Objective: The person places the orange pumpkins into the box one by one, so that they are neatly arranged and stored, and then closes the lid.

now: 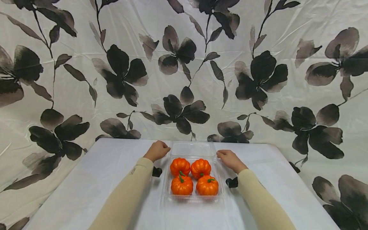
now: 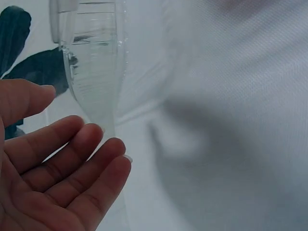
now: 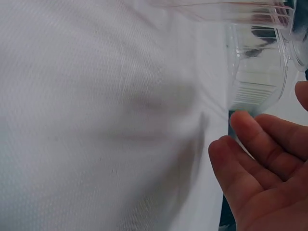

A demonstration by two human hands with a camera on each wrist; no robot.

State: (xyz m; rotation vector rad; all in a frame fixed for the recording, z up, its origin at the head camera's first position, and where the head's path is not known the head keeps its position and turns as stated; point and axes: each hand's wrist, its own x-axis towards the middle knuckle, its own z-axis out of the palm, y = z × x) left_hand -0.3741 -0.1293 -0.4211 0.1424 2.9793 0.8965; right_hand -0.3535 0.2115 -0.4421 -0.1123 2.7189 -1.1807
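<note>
A clear plastic clamshell container (image 1: 219,183) lies on the table with its lid (image 1: 192,149) folded back at the far side. Several small orange pumpkins (image 1: 207,186) with green stems sit in its base in two rows. My left hand (image 1: 157,151) is at the left edge of the lid, and my right hand (image 1: 231,160) is at the right edge. In the left wrist view, loosely bent fingers (image 2: 103,185) are close to the clear plastic, thumb apart. The right wrist view likewise has relaxed fingers (image 3: 236,166) just beside the plastic, gripping nothing.
A white cloth covers the table (image 1: 112,159), whose far edge runs just behind the lid. Beyond it hangs a floral curtain (image 1: 218,95) with dark flowers. Black wrist-worn devices (image 1: 231,182) show beneath both sleeves.
</note>
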